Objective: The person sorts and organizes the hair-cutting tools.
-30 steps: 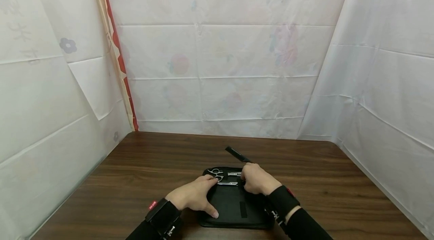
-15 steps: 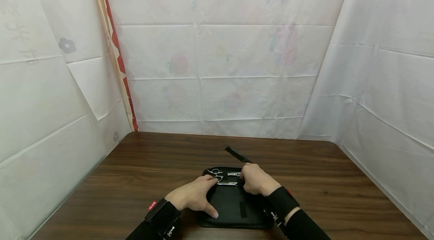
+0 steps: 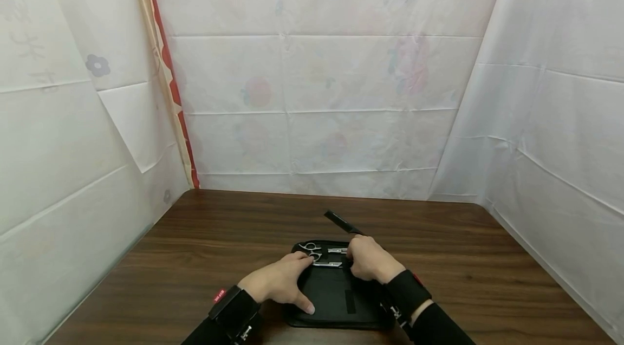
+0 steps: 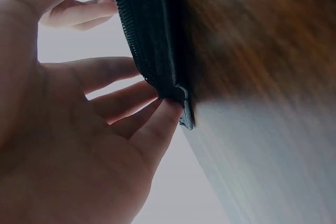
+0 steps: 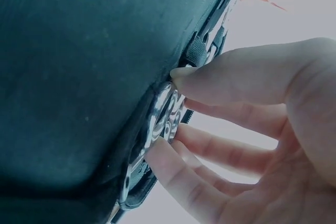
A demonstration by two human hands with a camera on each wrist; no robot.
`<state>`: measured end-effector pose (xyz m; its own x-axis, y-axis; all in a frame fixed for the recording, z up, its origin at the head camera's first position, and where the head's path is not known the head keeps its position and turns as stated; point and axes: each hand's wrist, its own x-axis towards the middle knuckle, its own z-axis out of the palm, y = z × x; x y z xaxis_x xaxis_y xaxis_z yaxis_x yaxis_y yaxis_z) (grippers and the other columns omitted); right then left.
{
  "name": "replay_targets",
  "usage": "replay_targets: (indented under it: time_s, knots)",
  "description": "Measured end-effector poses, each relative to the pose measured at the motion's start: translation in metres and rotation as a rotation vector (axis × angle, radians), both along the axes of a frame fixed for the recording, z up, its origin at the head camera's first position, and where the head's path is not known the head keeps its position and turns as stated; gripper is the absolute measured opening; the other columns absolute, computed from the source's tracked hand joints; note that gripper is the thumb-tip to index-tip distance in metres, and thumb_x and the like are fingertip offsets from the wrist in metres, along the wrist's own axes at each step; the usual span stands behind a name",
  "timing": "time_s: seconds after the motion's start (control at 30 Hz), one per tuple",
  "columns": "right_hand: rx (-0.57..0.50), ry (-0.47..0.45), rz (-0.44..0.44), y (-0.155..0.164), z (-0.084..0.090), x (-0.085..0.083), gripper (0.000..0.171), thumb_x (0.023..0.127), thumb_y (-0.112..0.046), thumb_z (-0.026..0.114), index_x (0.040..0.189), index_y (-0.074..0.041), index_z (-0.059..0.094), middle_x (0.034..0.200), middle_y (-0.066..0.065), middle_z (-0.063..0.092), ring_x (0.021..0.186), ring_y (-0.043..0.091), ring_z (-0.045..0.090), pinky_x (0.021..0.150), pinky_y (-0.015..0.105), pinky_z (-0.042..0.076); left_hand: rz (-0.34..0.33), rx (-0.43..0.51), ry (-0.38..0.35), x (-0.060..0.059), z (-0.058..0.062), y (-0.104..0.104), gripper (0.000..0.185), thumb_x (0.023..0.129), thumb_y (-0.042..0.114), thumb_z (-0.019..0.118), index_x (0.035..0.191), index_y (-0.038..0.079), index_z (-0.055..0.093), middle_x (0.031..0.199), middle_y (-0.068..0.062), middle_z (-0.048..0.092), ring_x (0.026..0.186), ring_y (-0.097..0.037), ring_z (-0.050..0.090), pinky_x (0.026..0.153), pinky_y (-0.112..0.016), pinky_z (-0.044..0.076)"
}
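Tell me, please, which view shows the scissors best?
The head view: the scissors lie in the open case, handles and blades visible. The right wrist view shows only a blurred metal part; the left wrist view shows none.

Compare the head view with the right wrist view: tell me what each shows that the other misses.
Head view only: the wooden table, the scissors, the comb sticking out past the case, and the left hand resting flat on the case's left side. Right wrist view only: a close look at fingertips pinching shiny metal at the case's edge. Both: the black case and the right hand.
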<state>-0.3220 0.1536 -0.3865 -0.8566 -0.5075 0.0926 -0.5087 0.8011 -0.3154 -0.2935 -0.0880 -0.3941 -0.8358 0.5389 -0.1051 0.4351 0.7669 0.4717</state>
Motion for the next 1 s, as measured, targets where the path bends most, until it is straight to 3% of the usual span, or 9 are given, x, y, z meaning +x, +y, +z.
replay_targets:
  time_s: [0.17, 0.3, 0.4, 0.53, 0.63, 0.8, 1.0]
  knots:
    - [-0.01, -0.013, -0.019, -0.001, -0.002, 0.001, 0.027, 0.081, 0.014, 0.064, 0.067, -0.009, 0.066, 0.08, 0.007, 0.051, 0.064, 0.016, 0.039, 0.057, 0.033, 0.033, 0.003, 0.007, -0.001, 0.001, 0.0, -0.001, 0.1, 0.071, 0.043, 0.093, 0.15, 0.001, 0.047, 0.15, -0.013, 0.044, 0.138, -0.032, 0.043, 0.107, -0.051, 0.043]
    - [-0.027, -0.002, 0.006, 0.0, -0.004, 0.0, 0.031, 0.08, 0.014, 0.063, 0.062, -0.011, 0.061, 0.074, 0.005, 0.048, 0.057, 0.014, 0.035, 0.052, 0.029, 0.03, 0.002, 0.009, 0.0, 0.001, -0.001, -0.001, 0.1, 0.071, 0.043, 0.093, 0.15, 0.001, 0.047, 0.149, -0.012, 0.044, 0.137, -0.031, 0.043, 0.107, -0.051, 0.043]
    - [-0.057, -0.026, 0.032, 0.005, -0.004, -0.002, 0.026, 0.082, 0.012, 0.066, 0.069, -0.01, 0.069, 0.076, 0.004, 0.056, 0.059, 0.014, 0.042, 0.055, 0.031, 0.035, 0.002, 0.007, 0.0, 0.001, -0.001, -0.001, 0.1, 0.071, 0.043, 0.093, 0.15, 0.002, 0.047, 0.149, -0.012, 0.044, 0.137, -0.031, 0.043, 0.107, -0.05, 0.043]
    - [-0.114, -0.097, 0.053, 0.016, 0.001, -0.006, 0.016, 0.086, 0.009, 0.068, 0.095, -0.001, 0.078, 0.093, 0.011, 0.07, 0.074, 0.021, 0.059, 0.065, 0.038, 0.046, 0.004, 0.009, -0.003, 0.002, 0.0, -0.001, 0.1, 0.072, 0.043, 0.092, 0.151, 0.002, 0.047, 0.15, -0.011, 0.044, 0.137, -0.03, 0.043, 0.106, -0.049, 0.044]
    - [-0.141, -0.148, 0.065, 0.023, 0.004, -0.009, 0.02, 0.088, 0.008, 0.068, 0.106, 0.002, 0.076, 0.106, 0.014, 0.071, 0.083, 0.024, 0.06, 0.07, 0.041, 0.045, 0.005, 0.008, -0.003, 0.002, 0.0, -0.002, 0.1, 0.072, 0.043, 0.093, 0.151, 0.002, 0.047, 0.149, -0.011, 0.044, 0.136, -0.03, 0.044, 0.106, -0.05, 0.044]
    - [-0.144, -0.17, 0.067, 0.026, 0.005, -0.012, 0.022, 0.088, 0.006, 0.07, 0.107, 0.0, 0.077, 0.11, 0.012, 0.068, 0.082, 0.021, 0.053, 0.071, 0.04, 0.044, 0.004, 0.009, 0.0, 0.001, 0.0, -0.002, 0.1, 0.072, 0.043, 0.092, 0.15, 0.002, 0.047, 0.149, -0.011, 0.045, 0.136, -0.03, 0.044, 0.106, -0.049, 0.044]
    - [-0.103, -0.173, 0.063, 0.026, 0.007, -0.014, 0.023, 0.086, 0.005, 0.073, 0.108, -0.001, 0.077, 0.107, 0.011, 0.07, 0.092, 0.028, 0.063, 0.08, 0.048, 0.051, 0.005, 0.012, -0.005, 0.001, -0.001, -0.002, 0.1, 0.071, 0.043, 0.093, 0.151, 0.002, 0.047, 0.149, -0.01, 0.044, 0.137, -0.03, 0.043, 0.106, -0.049, 0.044]
